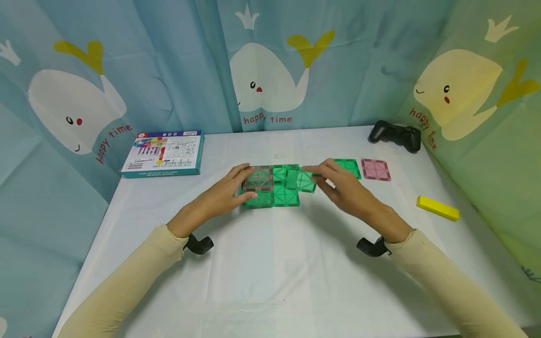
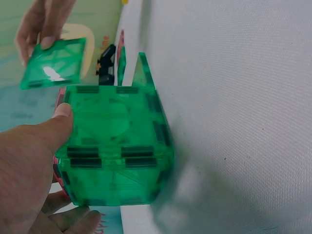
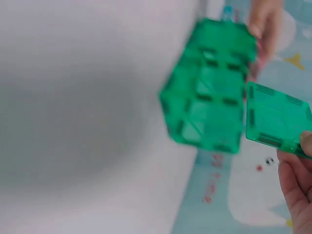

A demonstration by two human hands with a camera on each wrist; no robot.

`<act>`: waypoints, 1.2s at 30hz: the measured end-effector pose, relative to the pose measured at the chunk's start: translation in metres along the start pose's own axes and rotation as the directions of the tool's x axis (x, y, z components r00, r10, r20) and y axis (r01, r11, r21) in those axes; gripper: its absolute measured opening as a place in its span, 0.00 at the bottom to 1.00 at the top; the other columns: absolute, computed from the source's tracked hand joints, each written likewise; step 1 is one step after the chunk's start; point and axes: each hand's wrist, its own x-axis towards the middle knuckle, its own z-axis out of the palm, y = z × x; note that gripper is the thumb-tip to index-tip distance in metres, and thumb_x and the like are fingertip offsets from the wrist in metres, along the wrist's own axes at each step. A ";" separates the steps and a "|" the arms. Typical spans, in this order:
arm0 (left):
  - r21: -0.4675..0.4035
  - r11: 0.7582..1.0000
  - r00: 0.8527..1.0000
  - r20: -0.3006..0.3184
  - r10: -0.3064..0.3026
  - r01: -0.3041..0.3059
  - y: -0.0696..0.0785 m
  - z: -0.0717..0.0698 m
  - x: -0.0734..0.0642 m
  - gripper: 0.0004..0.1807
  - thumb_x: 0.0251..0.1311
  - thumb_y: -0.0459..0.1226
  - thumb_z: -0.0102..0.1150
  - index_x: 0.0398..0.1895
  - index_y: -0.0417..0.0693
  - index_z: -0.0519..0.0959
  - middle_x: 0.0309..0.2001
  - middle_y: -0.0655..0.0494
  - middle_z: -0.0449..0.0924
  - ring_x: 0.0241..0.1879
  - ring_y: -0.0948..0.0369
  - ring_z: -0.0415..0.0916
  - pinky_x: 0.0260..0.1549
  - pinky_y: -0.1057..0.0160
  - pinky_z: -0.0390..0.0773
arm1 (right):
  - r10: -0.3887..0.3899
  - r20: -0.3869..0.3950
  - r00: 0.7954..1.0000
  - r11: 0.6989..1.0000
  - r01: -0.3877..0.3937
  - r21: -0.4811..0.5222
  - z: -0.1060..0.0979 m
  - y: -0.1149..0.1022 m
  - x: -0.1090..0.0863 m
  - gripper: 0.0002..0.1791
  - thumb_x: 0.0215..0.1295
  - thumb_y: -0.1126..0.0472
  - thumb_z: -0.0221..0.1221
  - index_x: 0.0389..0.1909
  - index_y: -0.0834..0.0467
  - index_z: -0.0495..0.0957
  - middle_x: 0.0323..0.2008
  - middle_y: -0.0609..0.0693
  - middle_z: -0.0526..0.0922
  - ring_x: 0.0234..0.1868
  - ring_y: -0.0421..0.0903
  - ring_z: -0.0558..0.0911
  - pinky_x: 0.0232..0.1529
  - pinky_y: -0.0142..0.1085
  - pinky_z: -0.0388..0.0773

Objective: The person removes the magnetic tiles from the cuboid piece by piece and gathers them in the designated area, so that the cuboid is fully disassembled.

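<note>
A structure of see-through green magnetic tiles stands on the white table, with a pink tile on top of its left part. My left hand grips that left end, the thumb at the upper edge and the fingers around the far side. In my right hand a single green square tile is pinched between thumb and fingers. It is tilted and raised at the structure's right end, overlapping it in the head view. The left wrist view shows this tile apart from the structure.
Right of the structure lie another green tile and a pink tile. Farther right are a yellow block and a black game controller. A flat printed box lies back left. Whale-patterned curtains surround the table.
</note>
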 end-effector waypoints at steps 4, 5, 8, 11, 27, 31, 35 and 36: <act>-0.002 1.000 1.000 0.004 -0.002 0.002 0.001 -0.001 0.000 0.44 0.78 0.56 0.55 0.87 0.50 0.50 0.86 0.48 0.43 0.84 0.48 0.49 0.77 0.42 0.62 | 0.102 -0.086 0.991 0.995 -0.103 0.001 -0.018 0.014 0.012 0.24 0.70 0.77 0.64 0.64 0.59 0.82 0.44 0.56 0.80 0.41 0.47 0.83 0.42 0.20 0.72; -0.001 1.000 1.000 0.004 -0.002 0.002 0.001 -0.001 0.000 0.44 0.78 0.56 0.55 0.87 0.50 0.50 0.86 0.48 0.43 0.84 0.48 0.49 0.77 0.42 0.62 | 0.130 -0.102 0.986 0.992 -0.130 0.007 -0.021 0.018 0.014 0.24 0.70 0.76 0.64 0.64 0.59 0.82 0.44 0.57 0.80 0.42 0.50 0.85 0.44 0.19 0.73; -0.005 1.000 1.000 0.008 -0.009 0.009 0.001 -0.001 0.000 0.44 0.78 0.56 0.55 0.87 0.51 0.50 0.86 0.49 0.42 0.84 0.48 0.49 0.77 0.42 0.62 | 0.202 -0.104 0.974 0.979 -0.202 0.011 -0.028 0.035 0.021 0.22 0.72 0.74 0.63 0.64 0.60 0.82 0.45 0.60 0.77 0.42 0.54 0.86 0.45 0.19 0.72; -0.007 1.000 1.000 0.011 -0.017 0.017 0.001 -0.001 0.000 0.44 0.78 0.57 0.55 0.87 0.52 0.50 0.86 0.49 0.42 0.84 0.48 0.49 0.76 0.41 0.63 | 0.262 -0.053 0.964 0.965 -0.261 0.019 -0.030 0.054 0.025 0.20 0.75 0.72 0.61 0.65 0.60 0.81 0.46 0.60 0.77 0.42 0.54 0.84 0.42 0.25 0.72; -0.025 1.000 1.000 0.013 -0.009 0.009 0.000 -0.001 -0.001 0.44 0.78 0.57 0.54 0.87 0.50 0.50 0.86 0.48 0.42 0.84 0.48 0.49 0.76 0.41 0.63 | 0.473 0.319 0.821 0.859 -0.511 0.042 -0.006 0.118 0.032 0.21 0.83 0.67 0.51 0.71 0.62 0.75 0.60 0.69 0.72 0.49 0.61 0.77 0.47 0.49 0.75; -0.026 1.000 1.000 0.012 -0.010 0.010 0.000 -0.001 -0.001 0.44 0.78 0.57 0.54 0.87 0.51 0.50 0.86 0.49 0.42 0.84 0.49 0.48 0.77 0.42 0.62 | 0.490 0.371 0.789 0.845 -0.534 0.021 -0.003 0.124 0.033 0.21 0.83 0.68 0.50 0.72 0.64 0.74 0.67 0.72 0.71 0.56 0.67 0.79 0.50 0.55 0.77; -0.023 1.000 1.000 0.011 -0.014 0.014 0.000 -0.001 -0.001 0.44 0.78 0.57 0.54 0.87 0.52 0.50 0.86 0.49 0.42 0.84 0.49 0.48 0.76 0.42 0.63 | 0.503 0.389 0.772 0.842 -0.539 -0.017 0.002 0.126 0.036 0.21 0.82 0.69 0.50 0.71 0.65 0.75 0.64 0.74 0.72 0.59 0.69 0.75 0.55 0.60 0.74; -0.024 1.000 1.000 0.011 -0.015 0.015 0.000 -0.001 -0.001 0.44 0.78 0.57 0.54 0.87 0.52 0.50 0.86 0.50 0.42 0.84 0.49 0.48 0.76 0.42 0.63 | 0.510 0.389 0.767 0.839 -0.544 -0.029 0.004 0.126 0.037 0.21 0.82 0.69 0.50 0.70 0.65 0.75 0.62 0.74 0.72 0.59 0.68 0.74 0.56 0.61 0.73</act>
